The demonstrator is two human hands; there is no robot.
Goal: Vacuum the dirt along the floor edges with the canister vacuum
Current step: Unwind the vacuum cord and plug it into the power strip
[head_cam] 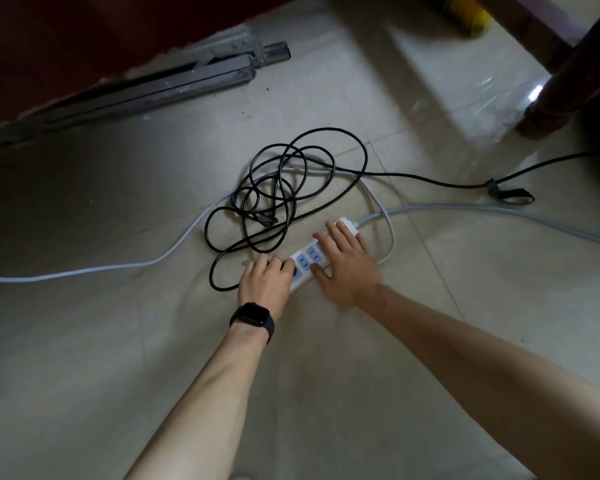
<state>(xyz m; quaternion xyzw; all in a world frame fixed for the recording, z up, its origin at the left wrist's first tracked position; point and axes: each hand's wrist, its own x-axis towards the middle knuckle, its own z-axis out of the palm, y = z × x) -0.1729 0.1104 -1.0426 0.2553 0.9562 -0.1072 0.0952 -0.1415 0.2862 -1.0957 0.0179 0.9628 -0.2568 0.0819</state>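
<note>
Only the canister vacuum's black power cord (257,199) is clearly seen. It lies in a loose tangle of loops on the tiled floor (118,341), mid-frame. One strand runs right, past a black strap (510,195) wrapped on it, into a dark shape at the right edge; cannot tell if that is the canister. The near end of the cord curves round to a black plug (293,271) at the near end of a white power strip (309,259).

The strip has blue socket faces. Its markings are too small to read, and no brand is legible.

The left hand (265,278) has its fingers curled down on the plug, with the knuckles up. It wears a ring (279,259), and a dark smartwatch (253,318) is on the wrist. The right hand (347,265) lies flat on the strip with its fingers spread, pressing it to the floor. The hands are just beside each other, with two sockets showing between them.

A pale grey cable (465,207) leaves the strip's far end and goes to the right edge. Another pale run passes under the black loops and off to the left edge.

A folded grey metal frame (153,84) lies upper left, against dark red-brown furniture (49,46). Yellow-green broom bristles (468,15) are at the top. A brown wooden leg (555,105) stands upper right. Small dark specks dot the floor near the frame.
</note>
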